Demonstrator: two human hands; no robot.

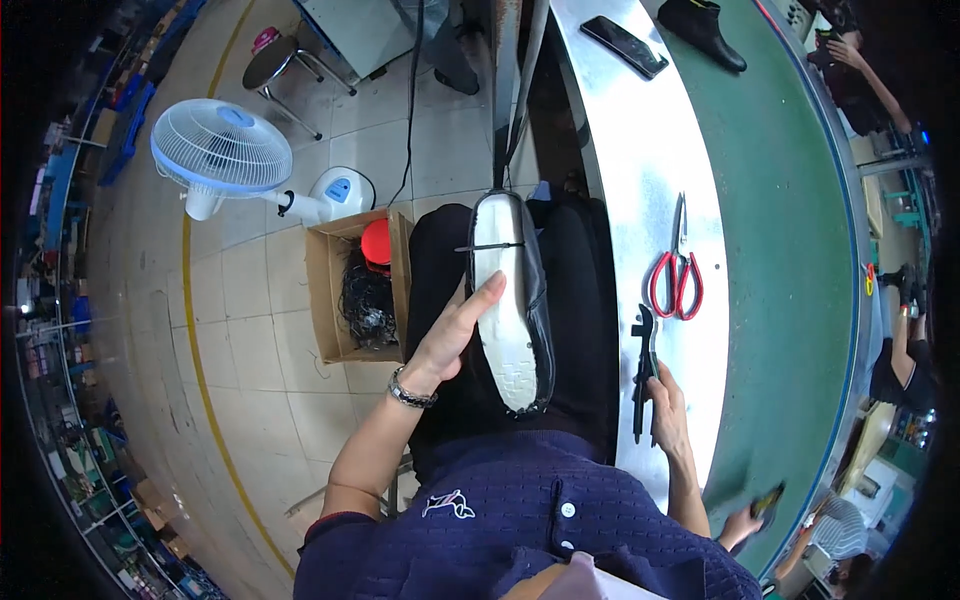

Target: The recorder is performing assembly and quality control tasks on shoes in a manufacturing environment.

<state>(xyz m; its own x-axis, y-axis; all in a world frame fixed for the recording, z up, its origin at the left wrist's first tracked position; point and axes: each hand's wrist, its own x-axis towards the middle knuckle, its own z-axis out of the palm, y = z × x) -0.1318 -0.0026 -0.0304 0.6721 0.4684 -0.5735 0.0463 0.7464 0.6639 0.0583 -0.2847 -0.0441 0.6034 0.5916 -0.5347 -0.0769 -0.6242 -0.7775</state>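
My left hand (452,338) is closed round the side of a shoe (514,340) held sole up over my lap, thumb on the pale sole. The black upper wraps up around the sole's edge. A black cable tie (495,246) crosses the sole near the far end. At the metal bench, my right hand (672,408) has its fingers round the handle of a black tool that looks like a cable tie gun (641,375). Red-handled scissors (677,280) lie just beyond it, blades pointing away.
A cardboard box (325,290) with black strips and a red container stands left of my legs. Beyond it are a fan (222,150) and a stool (270,65). A phone (625,47) rests on the bench; a black shoe (703,33) lies on the green surface. Co-workers are at right.
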